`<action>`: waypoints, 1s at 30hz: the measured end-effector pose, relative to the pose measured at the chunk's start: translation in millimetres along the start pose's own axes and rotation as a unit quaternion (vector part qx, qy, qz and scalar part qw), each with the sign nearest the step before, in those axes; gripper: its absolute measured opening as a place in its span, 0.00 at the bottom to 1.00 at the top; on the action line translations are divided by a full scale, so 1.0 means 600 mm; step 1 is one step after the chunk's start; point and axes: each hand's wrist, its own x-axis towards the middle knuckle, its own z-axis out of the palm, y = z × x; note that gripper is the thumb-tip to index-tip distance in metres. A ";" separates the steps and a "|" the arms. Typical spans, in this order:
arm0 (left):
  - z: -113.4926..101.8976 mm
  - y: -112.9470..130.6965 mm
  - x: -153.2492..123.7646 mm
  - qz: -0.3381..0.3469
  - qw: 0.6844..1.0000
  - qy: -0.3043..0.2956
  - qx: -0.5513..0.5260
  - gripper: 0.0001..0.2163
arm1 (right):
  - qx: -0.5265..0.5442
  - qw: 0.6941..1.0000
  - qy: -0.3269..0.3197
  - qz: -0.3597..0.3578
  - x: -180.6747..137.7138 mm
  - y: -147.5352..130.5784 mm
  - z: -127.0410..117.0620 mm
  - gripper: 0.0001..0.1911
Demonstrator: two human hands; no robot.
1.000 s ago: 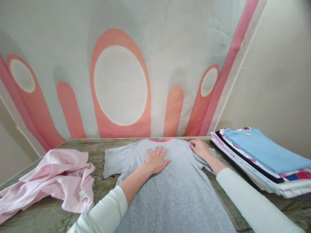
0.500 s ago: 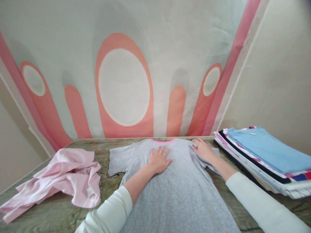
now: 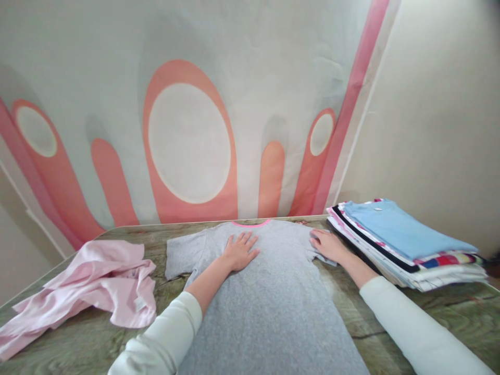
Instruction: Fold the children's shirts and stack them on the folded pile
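A grey short-sleeved T-shirt (image 3: pixel 265 307) with a pink neckline lies spread on the table, collar toward the far edge. My left hand (image 3: pixel 239 252) rests flat on its upper chest, fingers spread. Over at the right sleeve, my right hand (image 3: pixel 328 246) touches the cloth with slightly bent fingers that look apart. That sleeve is partly covered by the hand, and its hem shows below. The left sleeve lies stretched out flat.
A crumpled pink garment (image 3: pixel 105 284) lies on the left of the wood-patterned table (image 3: pixel 375 333). To the right stands a stack of folded clothes (image 3: pixel 406 229), light blue on top. A wall with a printed backdrop (image 3: pixel 187 140) rises behind the far edge.
My right hand has moved slightly down along the right sleeve, which now lies smoother with fewer bunched folds. My left hand stays on the chest. The view has shifted a little to the right.
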 end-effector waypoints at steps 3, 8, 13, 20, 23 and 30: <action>-0.018 0.017 0.001 -0.035 0.999 -0.038 0.002 0.27 | -0.006 0.999 0.023 0.028 -0.005 0.002 -0.007 0.19; -0.045 0.124 0.010 0.045 0.994 -0.100 -0.020 0.26 | -0.044 0.991 0.035 0.124 -0.010 -0.003 -0.016 0.20; -0.030 0.231 0.009 0.157 0.981 -0.075 -0.081 0.28 | -0.064 0.981 0.043 0.180 -0.014 -0.005 -0.028 0.21; 0.009 0.247 -0.002 0.155 0.985 0.011 -0.075 0.29 | 0.015 0.985 0.030 0.171 -0.011 -0.007 -0.038 0.19; 0.013 0.245 -0.002 0.158 0.984 0.015 -0.080 0.28 | 0.027 0.987 0.118 0.106 -0.007 -0.010 -0.041 0.18; 0.013 0.243 -0.002 0.180 0.978 0.024 -0.101 0.27 | 0.017 0.988 0.124 0.085 -0.005 -0.001 -0.020 0.16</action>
